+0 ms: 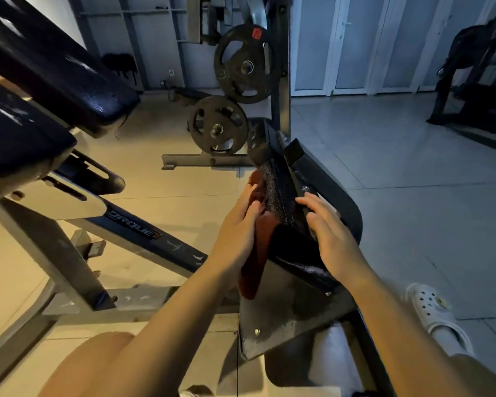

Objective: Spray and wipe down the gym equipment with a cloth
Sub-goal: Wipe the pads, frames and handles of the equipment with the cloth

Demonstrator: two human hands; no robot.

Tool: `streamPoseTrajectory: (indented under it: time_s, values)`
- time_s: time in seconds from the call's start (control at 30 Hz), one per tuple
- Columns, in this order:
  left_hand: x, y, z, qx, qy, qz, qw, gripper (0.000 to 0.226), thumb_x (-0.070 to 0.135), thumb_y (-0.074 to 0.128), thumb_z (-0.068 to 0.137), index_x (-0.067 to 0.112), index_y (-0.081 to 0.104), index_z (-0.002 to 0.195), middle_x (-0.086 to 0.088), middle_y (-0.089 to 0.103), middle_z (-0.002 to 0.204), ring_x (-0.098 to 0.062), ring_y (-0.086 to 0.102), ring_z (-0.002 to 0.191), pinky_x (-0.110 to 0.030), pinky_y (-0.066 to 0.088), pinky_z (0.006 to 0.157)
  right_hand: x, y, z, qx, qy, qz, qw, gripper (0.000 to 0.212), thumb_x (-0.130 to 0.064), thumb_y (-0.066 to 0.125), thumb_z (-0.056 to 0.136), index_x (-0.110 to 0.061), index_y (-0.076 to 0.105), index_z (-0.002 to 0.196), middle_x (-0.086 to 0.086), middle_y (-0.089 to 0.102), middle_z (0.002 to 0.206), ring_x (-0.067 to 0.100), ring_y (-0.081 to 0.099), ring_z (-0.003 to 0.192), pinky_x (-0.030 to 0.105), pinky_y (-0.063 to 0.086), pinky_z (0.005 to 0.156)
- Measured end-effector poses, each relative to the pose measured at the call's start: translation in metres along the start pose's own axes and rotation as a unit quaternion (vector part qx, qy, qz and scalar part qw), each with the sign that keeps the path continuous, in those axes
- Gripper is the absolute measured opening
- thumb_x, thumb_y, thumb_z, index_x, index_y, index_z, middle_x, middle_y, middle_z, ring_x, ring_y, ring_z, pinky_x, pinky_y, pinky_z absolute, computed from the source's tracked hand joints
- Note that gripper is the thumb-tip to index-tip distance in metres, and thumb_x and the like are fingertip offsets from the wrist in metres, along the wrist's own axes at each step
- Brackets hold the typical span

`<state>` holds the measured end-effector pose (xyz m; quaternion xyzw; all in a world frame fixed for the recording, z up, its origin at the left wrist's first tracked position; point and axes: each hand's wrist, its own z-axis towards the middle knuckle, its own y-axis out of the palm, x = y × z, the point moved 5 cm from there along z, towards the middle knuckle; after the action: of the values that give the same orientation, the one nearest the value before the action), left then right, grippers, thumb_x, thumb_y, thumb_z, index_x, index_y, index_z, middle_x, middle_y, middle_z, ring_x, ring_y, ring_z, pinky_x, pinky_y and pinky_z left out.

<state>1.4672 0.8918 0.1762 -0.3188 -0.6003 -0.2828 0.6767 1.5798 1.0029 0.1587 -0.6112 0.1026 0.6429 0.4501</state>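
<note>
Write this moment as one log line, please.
step: wiping | left hand: presses red cloth on black plate | right hand: steadies plate | spray bottle: unseen

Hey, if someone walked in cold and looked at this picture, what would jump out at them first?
Probably the two hands in the centre: the left hand presses a red cloth against the side of a black textured foot plate, while the right hand rests on the plate's other edge. Next, two black weight plates hang on a rack behind, and a dark padded bench fills the upper left.
</note>
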Motion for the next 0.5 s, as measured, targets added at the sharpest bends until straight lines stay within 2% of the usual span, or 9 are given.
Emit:
streamPoseTrajectory:
  time_s: [0.07,0.1,0.17,0.23,0.33,0.4,0.47,0.5]
  values:
    - [-0.004,0.002,-0.028,0.025,0.005,-0.024,0.999,0.028,0.036,0.036,0.104,0.045,0.053,0.125,0.001,0.064,0.117,-0.019,0.064,0.105,-0.048,0.051,0.096,0.0,-0.001,0.0,-0.002,-0.002,0.009,1.0,0.032,-0.023,0.032,0.105,-0.042,0.048,0.126,-0.027,0.032,0.133,-0.009,0.026,0.126,0.021,0.025,0.104]
    - [-0.005,0.004,-0.038,0.04,0.023,-0.022,0.999,0.031,0.034,0.037,0.104,0.042,0.051,0.13,0.002,0.065,0.115,-0.013,0.064,0.106,-0.044,0.051,0.098,0.0,-0.002,0.0,-0.004,-0.003,0.012,1.0,0.032,-0.023,0.033,0.105,-0.041,0.049,0.126,-0.027,0.033,0.133,-0.009,0.026,0.125,0.021,0.024,0.103]
    - [-0.01,0.01,-0.05,0.077,0.055,-0.013,0.995,0.036,0.029,0.037,0.104,0.039,0.047,0.137,0.01,0.062,0.125,-0.001,0.057,0.115,-0.036,0.044,0.106,-0.001,-0.004,-0.001,-0.009,-0.003,0.013,1.0,0.033,-0.022,0.035,0.104,-0.037,0.051,0.13,-0.028,0.032,0.132,-0.013,0.025,0.121,0.019,0.022,0.1]
    - [-0.012,0.017,-0.053,0.114,0.073,-0.01,0.991,0.04,0.028,0.037,0.104,0.039,0.044,0.141,0.016,0.055,0.135,0.001,0.049,0.124,-0.034,0.038,0.111,0.0,-0.006,0.0,-0.016,-0.004,0.013,1.0,0.034,-0.023,0.036,0.104,-0.036,0.05,0.132,-0.027,0.032,0.134,-0.012,0.024,0.122,0.02,0.023,0.101]
    - [-0.015,0.028,-0.058,0.168,0.083,0.019,0.982,0.042,0.03,0.035,0.104,0.038,0.039,0.145,0.018,0.05,0.139,0.005,0.044,0.126,-0.031,0.034,0.113,0.003,-0.004,0.002,-0.025,-0.005,0.016,1.0,0.032,-0.028,0.036,0.104,-0.038,0.049,0.131,-0.018,0.033,0.149,0.0,0.028,0.136,0.03,0.028,0.111]
    - [-0.017,0.034,-0.064,0.213,0.093,0.057,0.971,0.043,0.029,0.035,0.103,0.037,0.037,0.146,0.015,0.045,0.145,0.006,0.038,0.13,-0.023,0.029,0.114,0.004,-0.003,0.002,-0.031,-0.013,0.014,0.999,0.032,-0.032,0.035,0.103,-0.039,0.048,0.132,-0.011,0.034,0.151,0.007,0.029,0.14,0.037,0.03,0.114]
    - [-0.018,0.041,-0.072,0.257,0.114,0.071,0.957,0.045,0.023,0.037,0.104,0.034,0.034,0.147,0.012,0.04,0.15,0.006,0.033,0.134,-0.017,0.025,0.115,0.004,-0.005,0.002,-0.042,-0.017,0.01,0.999,0.033,-0.029,0.034,0.105,-0.036,0.046,0.134,-0.01,0.032,0.153,0.008,0.027,0.141,0.032,0.027,0.113]
    - [-0.018,0.046,-0.075,0.277,0.127,0.068,0.95,0.046,0.021,0.038,0.104,0.033,0.033,0.147,0.01,0.039,0.152,0.004,0.032,0.137,-0.022,0.025,0.117,0.003,-0.005,0.002,-0.051,-0.02,0.006,0.998,0.033,-0.029,0.033,0.105,-0.034,0.045,0.136,-0.009,0.03,0.154,0.008,0.025,0.142,0.029,0.026,0.112]
